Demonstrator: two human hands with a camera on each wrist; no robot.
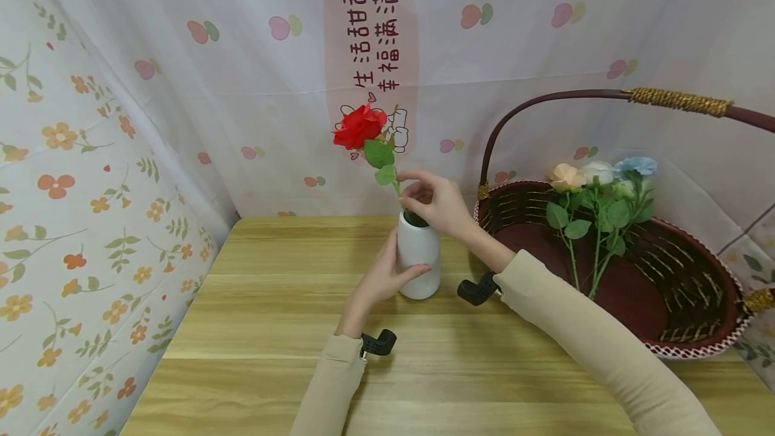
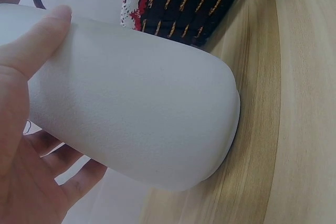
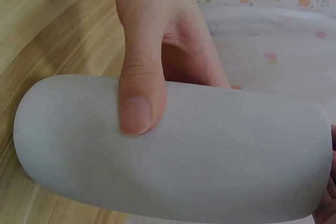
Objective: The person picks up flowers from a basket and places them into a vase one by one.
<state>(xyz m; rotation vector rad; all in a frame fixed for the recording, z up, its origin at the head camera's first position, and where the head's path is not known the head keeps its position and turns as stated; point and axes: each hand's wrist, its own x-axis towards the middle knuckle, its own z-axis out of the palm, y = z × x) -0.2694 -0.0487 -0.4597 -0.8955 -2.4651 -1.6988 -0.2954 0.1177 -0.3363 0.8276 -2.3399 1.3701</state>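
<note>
A white vase stands upright on the wooden table. My left hand grips its side, with the thumb across the front and the other fingers behind, as the left wrist view also shows. Above the mouth of the vase, my right hand pinches the green stem of a red rose between thumb and fingers. The lower end of the stem is inside the vase and hidden. The bloom leans to the left, with green leaves below it. In the right wrist view the white vase fills the lower half.
To the right stands a dark woven basket with a tall arched handle. Peach, white and blue flowers on green stems lie in it. A printed curtain hangs behind the table, and a floral cloth hangs at the left.
</note>
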